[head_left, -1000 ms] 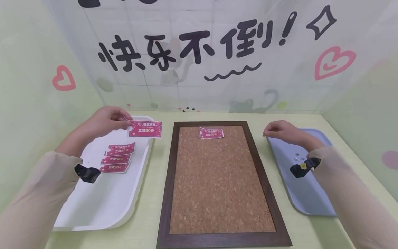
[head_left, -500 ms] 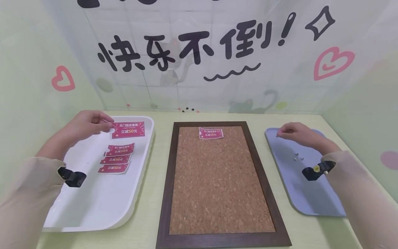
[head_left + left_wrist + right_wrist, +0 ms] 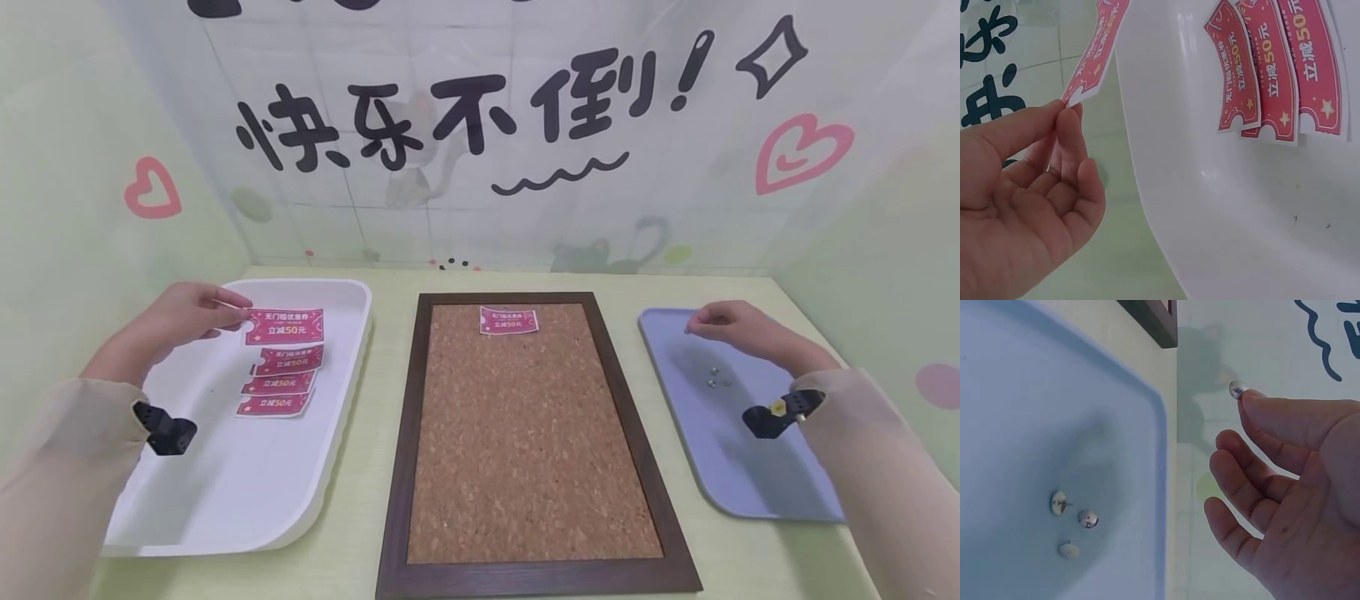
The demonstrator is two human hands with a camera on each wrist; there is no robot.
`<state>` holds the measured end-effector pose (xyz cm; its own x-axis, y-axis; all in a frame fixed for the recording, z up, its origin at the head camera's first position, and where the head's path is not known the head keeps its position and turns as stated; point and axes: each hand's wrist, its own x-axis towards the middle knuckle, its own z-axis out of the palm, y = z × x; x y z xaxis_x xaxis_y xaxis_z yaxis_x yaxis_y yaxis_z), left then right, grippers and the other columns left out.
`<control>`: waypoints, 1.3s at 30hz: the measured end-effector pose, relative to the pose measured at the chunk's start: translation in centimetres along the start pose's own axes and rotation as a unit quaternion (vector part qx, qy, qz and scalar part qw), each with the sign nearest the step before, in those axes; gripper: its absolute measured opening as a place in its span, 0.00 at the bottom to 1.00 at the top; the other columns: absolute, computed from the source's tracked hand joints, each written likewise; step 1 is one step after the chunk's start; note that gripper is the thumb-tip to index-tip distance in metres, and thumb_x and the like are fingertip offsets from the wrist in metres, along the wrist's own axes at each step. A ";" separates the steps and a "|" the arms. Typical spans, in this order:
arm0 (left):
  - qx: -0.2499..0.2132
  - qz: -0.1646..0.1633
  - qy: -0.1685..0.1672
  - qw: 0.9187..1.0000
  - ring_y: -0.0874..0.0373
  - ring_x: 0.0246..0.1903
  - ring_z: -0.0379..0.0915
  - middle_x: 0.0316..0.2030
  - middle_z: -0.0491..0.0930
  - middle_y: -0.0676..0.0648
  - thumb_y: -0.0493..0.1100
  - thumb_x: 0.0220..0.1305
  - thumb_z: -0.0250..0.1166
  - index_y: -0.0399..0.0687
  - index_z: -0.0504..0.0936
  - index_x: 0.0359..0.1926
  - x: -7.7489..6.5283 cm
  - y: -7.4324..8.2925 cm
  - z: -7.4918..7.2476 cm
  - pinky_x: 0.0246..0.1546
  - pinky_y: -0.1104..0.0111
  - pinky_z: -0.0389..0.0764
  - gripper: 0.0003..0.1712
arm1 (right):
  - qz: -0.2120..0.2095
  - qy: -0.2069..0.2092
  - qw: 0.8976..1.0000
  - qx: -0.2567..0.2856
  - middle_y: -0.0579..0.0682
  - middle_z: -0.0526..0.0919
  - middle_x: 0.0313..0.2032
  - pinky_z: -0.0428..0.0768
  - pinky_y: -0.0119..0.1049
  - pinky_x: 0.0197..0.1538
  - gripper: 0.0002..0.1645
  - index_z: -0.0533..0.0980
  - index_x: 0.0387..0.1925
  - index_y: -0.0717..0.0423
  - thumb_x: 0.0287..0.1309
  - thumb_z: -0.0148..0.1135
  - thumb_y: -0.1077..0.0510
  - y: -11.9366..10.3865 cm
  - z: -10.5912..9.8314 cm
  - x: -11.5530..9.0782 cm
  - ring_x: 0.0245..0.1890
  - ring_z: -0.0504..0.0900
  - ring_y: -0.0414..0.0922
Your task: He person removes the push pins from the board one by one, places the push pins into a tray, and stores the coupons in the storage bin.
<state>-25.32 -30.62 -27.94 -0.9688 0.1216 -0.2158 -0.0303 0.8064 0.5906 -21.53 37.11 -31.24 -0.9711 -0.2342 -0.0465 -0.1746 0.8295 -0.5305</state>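
Observation:
Between thumb and forefinger, my left hand [image 3: 183, 321] pinches the left end of a red coupon [image 3: 285, 326], held up over the white tray. Three more red coupons [image 3: 1269, 75] overlap inside that tray. My right hand [image 3: 738, 329] is above the blue tray. In the right wrist view its thumb and forefinger pinch a silver thumbtack [image 3: 1237, 389]; the other fingers are loosely bent. Three thumbtacks [image 3: 1088, 518] lie in the blue tray below. Another red coupon [image 3: 509, 321] is at the top of the framed corkboard [image 3: 532, 442].
The white tray [image 3: 225, 533] stands left of the corkboard, the blue tray [image 3: 750, 492] right of it. All rest on a pale yellow-green table [image 3: 360, 467]. A printed wall sheet [image 3: 465, 225] closes off the back.
My left hand has moved left with its coupon, back over the white tray. The right hand has moved right, over the blue tray, still pinching the thumbtack.

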 end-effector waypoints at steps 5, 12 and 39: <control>-0.011 -0.005 0.001 1.000 0.37 0.51 0.64 0.54 0.66 0.30 0.53 0.62 0.58 0.33 0.64 0.60 0.8 -1.0 0.4 0.52 0.49 0.67 0.34 | 0.015 -0.005 1.000 -0.005 0.62 0.79 0.40 0.72 0.36 0.44 0.16 0.75 0.42 0.71 0.62 0.53 0.59 1.1 0.1 -0.2 0.40 0.75 0.43; -0.029 -0.007 -0.002 1.000 0.36 0.51 0.64 0.55 0.64 0.30 0.52 0.63 0.57 0.32 0.64 0.60 2.0 -1.9 1.1 0.52 0.50 0.67 0.33 | 0.050 -0.022 0.998 0.017 0.67 0.76 0.45 0.68 0.55 0.50 0.21 0.72 0.47 0.73 0.65 0.50 0.56 2.0 0.2 -0.5 0.48 0.72 0.60; -0.066 -0.006 0.004 0.998 0.46 0.45 0.72 0.48 0.72 0.36 0.54 0.63 0.57 0.30 0.66 0.57 5.3 -5.5 3.1 0.45 0.53 0.74 0.34 | 0.070 -0.011 0.997 -0.015 0.59 0.81 0.36 0.71 0.37 0.37 0.20 0.76 0.39 0.71 0.61 0.56 0.55 4.4 1.1 -0.9 0.35 0.75 0.41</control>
<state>-29.54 -32.59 -34.79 -0.9700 0.1084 -0.2175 -0.0729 0.7238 0.6861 -21.25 40.34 -34.48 -0.9826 -0.1254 -0.1373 -0.0421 0.8692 -0.4927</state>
